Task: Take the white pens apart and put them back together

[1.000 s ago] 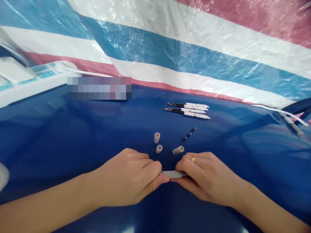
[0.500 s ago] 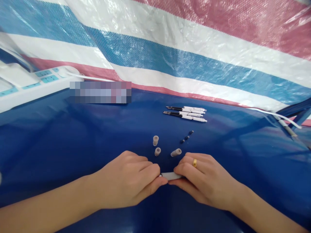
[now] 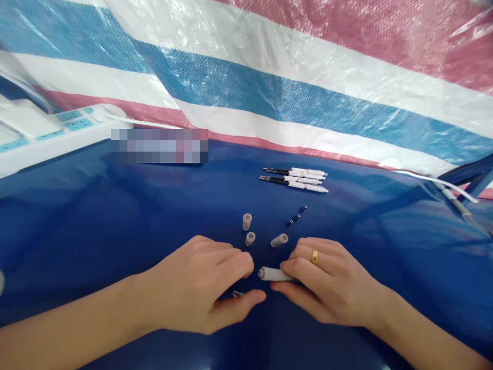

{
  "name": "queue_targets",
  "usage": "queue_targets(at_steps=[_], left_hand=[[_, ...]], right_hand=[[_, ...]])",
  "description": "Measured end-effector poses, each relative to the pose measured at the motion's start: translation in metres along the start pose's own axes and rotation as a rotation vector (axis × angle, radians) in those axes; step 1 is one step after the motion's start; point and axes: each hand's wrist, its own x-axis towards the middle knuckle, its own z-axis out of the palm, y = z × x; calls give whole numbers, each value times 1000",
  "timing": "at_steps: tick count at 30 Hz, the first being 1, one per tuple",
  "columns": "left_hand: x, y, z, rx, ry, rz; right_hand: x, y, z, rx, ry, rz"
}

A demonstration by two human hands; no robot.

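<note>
My right hand (image 3: 327, 280), with a gold ring, pinches a white pen barrel (image 3: 273, 274) low over the blue sheet, the barrel's open end facing left. A small gap separates it from my left hand (image 3: 208, 285), whose fingers are curled and whose thumb sticks out; a small dark metal part (image 3: 238, 294) shows under its fingers. Just beyond the hands lie three short grey sleeves (image 3: 250, 238), one upright (image 3: 246, 221) and one on its side (image 3: 279, 240). Three tiny black tips (image 3: 296, 217) sit right of them. Farther back lie three pen refills (image 3: 295, 180) side by side.
A white power strip (image 3: 57, 131) runs along the far left edge. A striped red, white and blue tarp (image 3: 308, 77) rises behind the blue table cover (image 3: 115, 216). A white cable (image 3: 442, 182) lies at the right.
My hands have drawn apart: the left end piece has come off the white barrel, which stays in my right hand. The left hand shifted slightly down and left.
</note>
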Motion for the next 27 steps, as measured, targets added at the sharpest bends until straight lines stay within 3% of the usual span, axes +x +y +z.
queue_targets(at_steps=[3,8,13,16,22,27], left_hand=[[1,2,-3,79,31,79],[-2,6,-5,218,-172,346],[-5,1,3,312,-207,347],[-4,-6,5,371,-172,323],[-4,-12,2,426,-170,290],[-3,-16,-3,404,-218,256]], right_hand=[[1,1,0,9,-27,-2],[1,3,0,14,-17,-7],[2,3,-3,6,-20,-42],[2,1,-6,0,82,-50],[-2,6,-9,119,336,272],[0,18,-6,141,321,491]])
